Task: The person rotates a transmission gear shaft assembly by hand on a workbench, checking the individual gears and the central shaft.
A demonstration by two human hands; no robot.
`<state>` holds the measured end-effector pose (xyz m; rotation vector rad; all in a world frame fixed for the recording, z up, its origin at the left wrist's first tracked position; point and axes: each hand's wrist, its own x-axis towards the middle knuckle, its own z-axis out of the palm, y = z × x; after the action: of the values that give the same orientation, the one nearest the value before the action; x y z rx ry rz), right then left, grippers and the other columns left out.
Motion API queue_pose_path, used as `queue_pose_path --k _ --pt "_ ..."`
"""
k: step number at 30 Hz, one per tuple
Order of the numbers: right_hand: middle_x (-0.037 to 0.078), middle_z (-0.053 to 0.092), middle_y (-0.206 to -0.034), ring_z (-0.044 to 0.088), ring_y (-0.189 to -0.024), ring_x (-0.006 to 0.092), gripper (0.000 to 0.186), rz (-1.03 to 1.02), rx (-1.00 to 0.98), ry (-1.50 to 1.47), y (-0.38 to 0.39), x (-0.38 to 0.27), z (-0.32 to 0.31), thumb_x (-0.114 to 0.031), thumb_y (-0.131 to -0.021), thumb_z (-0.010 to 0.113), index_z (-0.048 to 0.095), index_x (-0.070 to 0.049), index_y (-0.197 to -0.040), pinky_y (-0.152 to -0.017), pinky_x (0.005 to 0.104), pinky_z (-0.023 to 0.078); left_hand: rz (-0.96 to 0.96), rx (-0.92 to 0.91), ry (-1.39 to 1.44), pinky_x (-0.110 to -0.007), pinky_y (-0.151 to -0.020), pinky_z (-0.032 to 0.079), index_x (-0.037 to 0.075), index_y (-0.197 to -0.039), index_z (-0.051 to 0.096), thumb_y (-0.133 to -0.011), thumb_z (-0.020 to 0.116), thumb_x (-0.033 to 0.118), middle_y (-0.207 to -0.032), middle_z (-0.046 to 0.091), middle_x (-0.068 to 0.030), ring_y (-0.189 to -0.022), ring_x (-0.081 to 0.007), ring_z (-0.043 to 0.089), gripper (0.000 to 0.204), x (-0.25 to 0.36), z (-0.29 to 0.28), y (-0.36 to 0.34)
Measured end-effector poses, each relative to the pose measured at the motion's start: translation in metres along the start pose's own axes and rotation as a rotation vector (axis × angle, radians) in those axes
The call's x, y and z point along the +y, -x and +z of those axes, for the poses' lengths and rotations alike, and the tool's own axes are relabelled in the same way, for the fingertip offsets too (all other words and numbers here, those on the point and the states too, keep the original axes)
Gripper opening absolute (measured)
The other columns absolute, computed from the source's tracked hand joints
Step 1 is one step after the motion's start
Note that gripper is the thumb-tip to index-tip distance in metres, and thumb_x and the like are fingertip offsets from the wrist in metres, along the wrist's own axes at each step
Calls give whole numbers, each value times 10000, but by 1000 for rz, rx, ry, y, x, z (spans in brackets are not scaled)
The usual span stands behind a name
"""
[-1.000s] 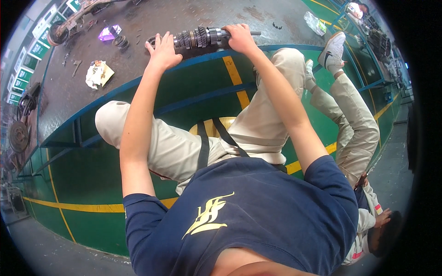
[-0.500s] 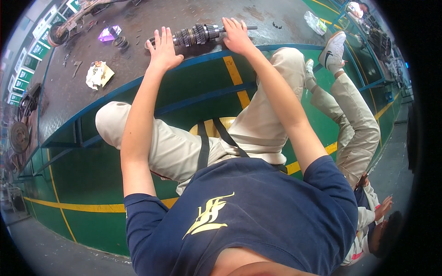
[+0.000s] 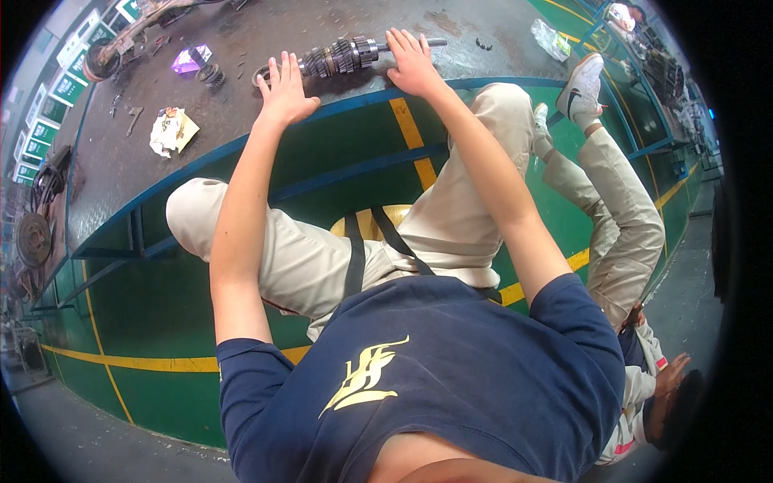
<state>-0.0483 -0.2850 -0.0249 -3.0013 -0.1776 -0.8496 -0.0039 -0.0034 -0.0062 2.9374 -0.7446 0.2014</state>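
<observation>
A steel gear shaft [image 3: 346, 55] with several toothed gears lies lengthwise on the dark metal bench [image 3: 451, 64], near its blue edge. My left hand [image 3: 283, 94] rests at the shaft’s left end, open, fingers stretched apart over it. At the right end, my right hand [image 3: 411, 66] lies across the plain rod with its fingers extended and apart, also open. Whether the fingertips press on the metal is hard to tell.
Crumpled paper [image 3: 169, 130], a purple package [image 3: 190, 59], a small cylindrical gear part [image 3: 211, 76] and a plastic bag [image 3: 551, 40] lie on the bench. A co-worker’s legs [image 3: 612, 209] are at my right. Metal machinery [image 3: 34, 237] stands far left.
My right hand has loosened from its grip, straightening its fingers. The shaft has shifted slightly away from me and leftward; both hands have moved a little forward with it.
</observation>
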Motion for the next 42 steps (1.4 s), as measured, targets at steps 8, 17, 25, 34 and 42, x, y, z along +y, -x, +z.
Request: queue_pose_path --k 8,17,25,34,42 --pt "183 287 -1539 189 -1456 346 760 16 -17 1 -1 6 9 -207 -795 613 317 -25 -1471 -1187 519 83 20 -8 24 -591 -1166 40 37 -1537 27 -744 672 363 -1620 4 -142 -1490 -348 -1 1073 5 -4 -1" --pt "208 346 -1490 240 -1432 352 701 23 -6 -79 -4 1 7 -179 -791 610 370 -20 -1430 -1177 538 122 -15 -5 8 -583 -1169 68 52 -1536 104 -716 638 346 -1605 123 -135 -1480 -343 109 1021 -1 -2 -3" --pt "184 538 -1249 457 -1253 337 524 30 -16 -153 -11 14 -1 -193 -789 614 503 -21 -1271 -1165 517 187 46 70 70 -554 -1163 138 71 -1498 241 -717 636 323 -1549 263 -129 -1412 -339 269 910 -11 -8 -14" --pt "157 575 -1240 466 -1277 297 523 11 -144 12 -6 2 -15 -358 -829 606 577 -28 -1233 -1180 545 65 14 -19 95 -575 -1158 142 80 -1490 270 -714 648 288 -1498 354 -147 -1422 -319 273 888 -9 -11 -8" --pt "179 267 -1550 166 -1468 320 801 33 -83 150 -6 5 3 -435 -846 604 301 -58 -1484 -1180 550 9 34 74 27 -598 -1167 64 70 -1542 84 -726 626 252 -1619 100 -95 -1495 -302 58 996 -3 -9 -13"
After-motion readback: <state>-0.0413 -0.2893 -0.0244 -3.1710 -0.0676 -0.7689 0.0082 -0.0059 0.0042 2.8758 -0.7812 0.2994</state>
